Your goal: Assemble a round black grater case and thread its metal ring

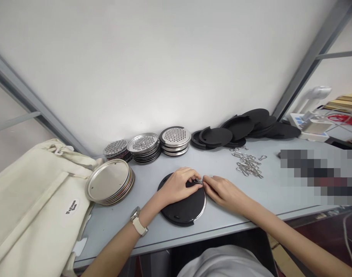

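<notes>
A round black disc (pixel 183 206) with a silver metal rim showing along its right edge lies on the table in front of me. My left hand (pixel 181 184) rests over its upper part, thumb and fingers pinching a small silver spring clip (pixel 198 181). From the right, my right hand (pixel 223 192) meets the clip at the disc's edge, its thumb and index finger closed on the clip's end. The fingertips partly cover the clip, so how it sits against the disc is hidden.
Behind stand stacks of perforated metal grater discs (pixel 176 137) and a stack of plain metal discs (pixel 108 181). Black round covers (pixel 216 137) lie piled along the wall. Loose spring clips (pixel 248 165) lie at right. A cream bag (pixel 43 207) occupies the left side.
</notes>
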A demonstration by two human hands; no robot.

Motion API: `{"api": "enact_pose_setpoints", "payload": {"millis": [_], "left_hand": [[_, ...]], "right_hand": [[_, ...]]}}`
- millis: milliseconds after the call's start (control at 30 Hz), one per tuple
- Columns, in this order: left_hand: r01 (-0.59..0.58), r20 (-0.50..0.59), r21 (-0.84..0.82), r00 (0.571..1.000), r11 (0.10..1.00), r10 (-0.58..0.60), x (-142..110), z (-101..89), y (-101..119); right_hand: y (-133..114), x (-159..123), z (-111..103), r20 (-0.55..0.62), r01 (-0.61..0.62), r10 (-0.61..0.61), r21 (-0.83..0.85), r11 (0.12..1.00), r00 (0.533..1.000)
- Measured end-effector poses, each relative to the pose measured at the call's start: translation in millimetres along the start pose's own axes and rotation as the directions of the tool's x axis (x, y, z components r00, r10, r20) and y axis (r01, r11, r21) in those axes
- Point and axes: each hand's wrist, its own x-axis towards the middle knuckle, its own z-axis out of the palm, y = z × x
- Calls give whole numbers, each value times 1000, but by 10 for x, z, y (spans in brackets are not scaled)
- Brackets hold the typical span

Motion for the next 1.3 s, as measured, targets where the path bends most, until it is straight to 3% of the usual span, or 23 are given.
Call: {"api": "enact_pose_setpoints", "payload": {"millis": [367,800,1300], "left_hand": [[-6,13,-11,1000,1000,6,8,7,4],[-51,-10,75,999,996,52,-2,-10,20],[-18,-2,-18,1000,1000,18,8,3,24]], "right_hand": [[16,1,11,3,-51,51,-13,999,999],[60,-5,57,10,31,-30,-67,997,1000],[25,3,18,27,-14,14,-13,1000,1000]]}}
